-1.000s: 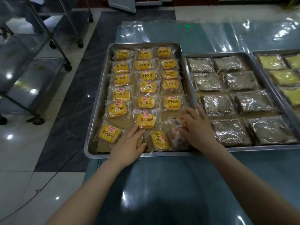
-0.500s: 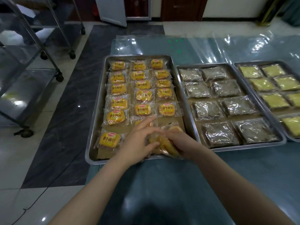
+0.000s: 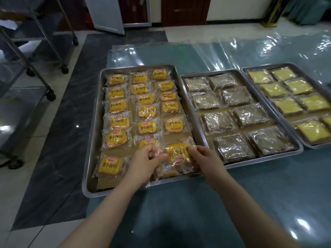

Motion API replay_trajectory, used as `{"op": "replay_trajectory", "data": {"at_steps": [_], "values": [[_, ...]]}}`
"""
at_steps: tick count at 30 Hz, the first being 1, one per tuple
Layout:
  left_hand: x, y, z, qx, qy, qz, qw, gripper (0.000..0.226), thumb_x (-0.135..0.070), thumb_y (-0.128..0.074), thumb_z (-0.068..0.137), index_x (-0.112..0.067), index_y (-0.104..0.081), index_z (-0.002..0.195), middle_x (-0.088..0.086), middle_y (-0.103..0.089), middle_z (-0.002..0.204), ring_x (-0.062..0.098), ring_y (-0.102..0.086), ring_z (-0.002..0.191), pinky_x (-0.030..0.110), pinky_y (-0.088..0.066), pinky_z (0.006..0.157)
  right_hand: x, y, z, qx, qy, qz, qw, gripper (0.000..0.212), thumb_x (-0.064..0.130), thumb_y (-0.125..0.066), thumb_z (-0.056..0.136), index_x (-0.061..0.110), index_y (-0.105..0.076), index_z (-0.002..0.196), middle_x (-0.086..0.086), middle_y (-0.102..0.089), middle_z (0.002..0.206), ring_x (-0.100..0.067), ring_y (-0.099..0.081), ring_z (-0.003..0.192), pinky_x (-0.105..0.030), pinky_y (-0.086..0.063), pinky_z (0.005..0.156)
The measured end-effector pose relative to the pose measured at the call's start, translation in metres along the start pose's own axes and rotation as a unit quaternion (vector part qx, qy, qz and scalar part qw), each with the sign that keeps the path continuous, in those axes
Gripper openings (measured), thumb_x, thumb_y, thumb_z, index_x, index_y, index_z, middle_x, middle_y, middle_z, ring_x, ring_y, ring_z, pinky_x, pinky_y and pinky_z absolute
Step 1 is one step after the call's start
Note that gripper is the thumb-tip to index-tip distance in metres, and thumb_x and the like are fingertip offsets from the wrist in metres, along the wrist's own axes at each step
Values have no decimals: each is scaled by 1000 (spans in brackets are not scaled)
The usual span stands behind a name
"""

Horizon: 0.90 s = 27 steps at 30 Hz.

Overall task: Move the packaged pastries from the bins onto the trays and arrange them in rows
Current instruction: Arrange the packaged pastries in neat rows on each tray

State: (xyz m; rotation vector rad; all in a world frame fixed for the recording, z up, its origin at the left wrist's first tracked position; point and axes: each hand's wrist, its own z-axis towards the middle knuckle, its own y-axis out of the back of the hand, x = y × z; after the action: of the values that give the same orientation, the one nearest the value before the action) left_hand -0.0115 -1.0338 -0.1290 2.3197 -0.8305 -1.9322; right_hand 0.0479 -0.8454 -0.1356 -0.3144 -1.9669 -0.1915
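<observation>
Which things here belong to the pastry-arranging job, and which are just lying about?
Job:
- left tray with rows of orange bun packets
- one packet, pinched by left hand and right hand
- middle tray, dark pastries
- right tray, yellow pastries

Lying about:
- wheeled rack
- clear plastic sheet
- door

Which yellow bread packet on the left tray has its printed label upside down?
The packet held between the left hand and right hand, at the near right of the tray; the other visible labels read upright.
</observation>
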Motion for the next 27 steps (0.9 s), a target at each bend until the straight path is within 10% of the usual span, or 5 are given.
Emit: {"op": "replay_trajectory", "data": {"at_steps": [11, 21, 27], "values": [[2, -33, 37, 37, -30, 57, 997, 8, -25, -62, 87, -27, -59, 94, -8, -65, 91, 1, -61, 77, 14, -49, 67, -9, 29, 21, -132, 33, 193, 972, 36, 7, -80, 66, 16, -59, 94, -12, -72, 88, -28, -70, 80, -35, -54, 64], [6, -71, 78, 92, -48, 428, 898, 80, -51, -73, 69, -23, -38, 136, -1, -52, 131, 24, -41, 125, 43, -34, 102, 4, 52, 48, -219, 81, 150, 961, 22, 8, -75, 77, 19, -66, 94, 0, -73, 85, -16, -71, 81, -24, -53, 63], [6, -36, 57, 47, -7, 164, 985, 33, -35, -78, 70, -38, -59, 97, -18, -64, 78, -1, -62, 64, 19, -50, 57, 10, 54, 49, -200, 98, 150, 963, 24, 3, -67, 83, 24, -66, 94, 1, -73, 89, -15, -70, 84, -24, -54, 64]]}}
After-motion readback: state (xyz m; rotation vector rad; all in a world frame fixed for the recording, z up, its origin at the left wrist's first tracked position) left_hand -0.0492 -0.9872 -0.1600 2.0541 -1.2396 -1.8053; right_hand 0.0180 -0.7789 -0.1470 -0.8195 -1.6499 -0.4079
